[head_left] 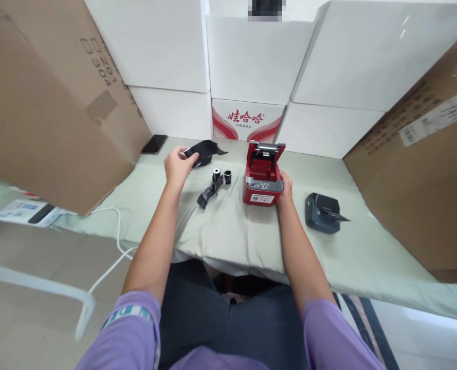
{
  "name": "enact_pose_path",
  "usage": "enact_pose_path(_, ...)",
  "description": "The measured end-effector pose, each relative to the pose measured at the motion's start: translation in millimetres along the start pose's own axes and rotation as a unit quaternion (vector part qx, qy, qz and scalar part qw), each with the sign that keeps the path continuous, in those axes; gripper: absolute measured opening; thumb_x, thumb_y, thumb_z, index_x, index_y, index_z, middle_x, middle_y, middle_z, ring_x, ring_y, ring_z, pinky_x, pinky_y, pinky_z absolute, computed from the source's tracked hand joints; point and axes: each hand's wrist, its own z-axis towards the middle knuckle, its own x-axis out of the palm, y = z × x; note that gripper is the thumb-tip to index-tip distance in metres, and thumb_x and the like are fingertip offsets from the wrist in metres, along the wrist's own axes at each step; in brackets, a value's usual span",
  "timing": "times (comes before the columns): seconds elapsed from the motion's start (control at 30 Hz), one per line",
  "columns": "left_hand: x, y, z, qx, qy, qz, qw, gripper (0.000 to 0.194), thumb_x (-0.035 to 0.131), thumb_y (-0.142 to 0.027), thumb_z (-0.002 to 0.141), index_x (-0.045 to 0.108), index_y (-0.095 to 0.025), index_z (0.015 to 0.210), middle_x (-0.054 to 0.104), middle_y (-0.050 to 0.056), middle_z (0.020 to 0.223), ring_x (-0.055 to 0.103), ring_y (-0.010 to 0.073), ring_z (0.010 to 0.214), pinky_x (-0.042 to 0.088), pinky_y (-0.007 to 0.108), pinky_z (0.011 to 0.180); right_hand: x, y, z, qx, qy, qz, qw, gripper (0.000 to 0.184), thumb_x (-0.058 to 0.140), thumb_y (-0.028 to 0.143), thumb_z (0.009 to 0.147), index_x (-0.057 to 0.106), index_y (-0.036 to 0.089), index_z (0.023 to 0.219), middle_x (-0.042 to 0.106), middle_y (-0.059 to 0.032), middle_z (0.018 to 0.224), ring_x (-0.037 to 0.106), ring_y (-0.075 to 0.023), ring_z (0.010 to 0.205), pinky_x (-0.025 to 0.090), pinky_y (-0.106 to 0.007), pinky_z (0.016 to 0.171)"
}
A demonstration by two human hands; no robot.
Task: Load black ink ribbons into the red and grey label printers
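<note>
My left hand (179, 165) pinches a curled black strip (205, 150), which looks like paper, raised over the cloth-covered table. My right hand (286, 186) rests against the right side of a red label or receipt printer (263, 197); its fingers are partly hidden behind the body. The printer's lid (266, 148) is up, exposing the red inner bay. Two small rolls, a left one (216, 174) and a right one (227, 178), stand left of the printer. A crumpled dark strip (208, 195) trails from them toward me.
A dark grey small printer (322, 213) with a black strip sticking out sits at the right. Cardboard cartons flank both sides, left (58, 103) and right (417, 169). White boxes (251, 61) form a wall behind. A phone (154, 144) lies back left; a white cable (119, 231) hangs off the front edge.
</note>
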Motion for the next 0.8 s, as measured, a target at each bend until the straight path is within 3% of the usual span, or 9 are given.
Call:
enact_pose_path(0.1, 1.2, 21.9, 2.7, -0.051, -0.015, 0.070, 0.996, 0.035, 0.078, -0.046, 0.081, 0.070, -0.024, 0.108, 0.075, 0.001, 0.088, 0.071, 0.0215, 0.083, 0.049, 0.027, 0.074, 1.6, 2.2, -0.4, 0.021, -0.018, 0.041, 0.999, 0.014, 0.073, 0.031, 0.074, 0.071, 0.021, 0.082, 0.073, 0.0030, 0.078, 0.066, -0.0157, 0.079, 0.056, -0.030, 0.081)
enact_pose_path(0.23, 13.3, 39.2, -11.5, -0.080, -0.006, 0.146, 0.986, 0.038, 0.078, -0.056, 0.081, 0.068, -0.029, 0.106, 0.078, 0.005, 0.101, 0.072, 0.0293, 0.099, 0.050, 0.035, 0.081, 3.8, 5.3, -0.5, 0.042, -0.028, 0.056, 0.997, 0.006, 0.069, 0.023, 0.076, 0.072, 0.020, 0.081, 0.074, 0.0036, 0.076, 0.066, -0.0149, 0.078, 0.056, -0.029, 0.080)
enact_pose_path(0.4, 25.3, 53.4, -29.0, -0.020, 0.024, 0.200, 0.979, 0.035, 0.076, -0.049, 0.086, 0.067, -0.031, 0.114, 0.076, 0.007, 0.115, 0.070, 0.0324, 0.107, 0.049, 0.037, 0.084, 3.8, 4.8, -0.8, 0.042, -0.032, 0.051, 0.997, 0.007, 0.068, 0.020, 0.077, 0.071, 0.020, 0.083, 0.073, 0.0042, 0.076, 0.067, -0.0152, 0.079, 0.057, -0.029, 0.082)
enact_pose_path(0.57, 21.5, 56.6, -30.0, -0.001, 0.040, 0.210, 0.977, 0.041, 0.077, -0.053, 0.085, 0.070, -0.032, 0.120, 0.073, 0.009, 0.118, 0.069, 0.0339, 0.109, 0.050, 0.039, 0.085, 3.3, 3.3, -1.3, 0.047, -0.024, 0.039, 0.998, 0.010, 0.069, 0.022, 0.078, 0.071, 0.021, 0.088, 0.074, 0.0046, 0.077, 0.069, -0.0156, 0.078, 0.058, -0.031, 0.082)
enact_pose_path(0.7, 14.3, 51.6, -34.5, 0.011, -0.013, 0.182, 0.983, 0.048, 0.074, -0.058, 0.087, 0.071, -0.031, 0.127, 0.070, 0.010, 0.123, 0.068, 0.0320, 0.111, 0.051, 0.038, 0.087, 3.2, 4.0, -0.7, 0.053, -0.028, 0.043, 0.997, 0.008, 0.066, 0.021, 0.079, 0.070, 0.021, 0.086, 0.073, 0.0044, 0.074, 0.068, -0.0151, 0.076, 0.058, -0.029, 0.081)
enact_pose_path(0.8, 11.2, 42.2, -40.1, 0.072, -0.032, 0.129, 0.989, 0.036, 0.064, -0.050, 0.096, 0.073, -0.027, 0.122, 0.074, 0.008, 0.113, 0.070, 0.0270, 0.105, 0.051, 0.035, 0.089, 2.6, 4.2, -0.2, 0.054, -0.025, 0.041, 0.997, 0.009, 0.066, 0.021, 0.079, 0.070, 0.021, 0.088, 0.073, 0.0046, 0.075, 0.069, -0.0151, 0.076, 0.059, -0.029, 0.081)
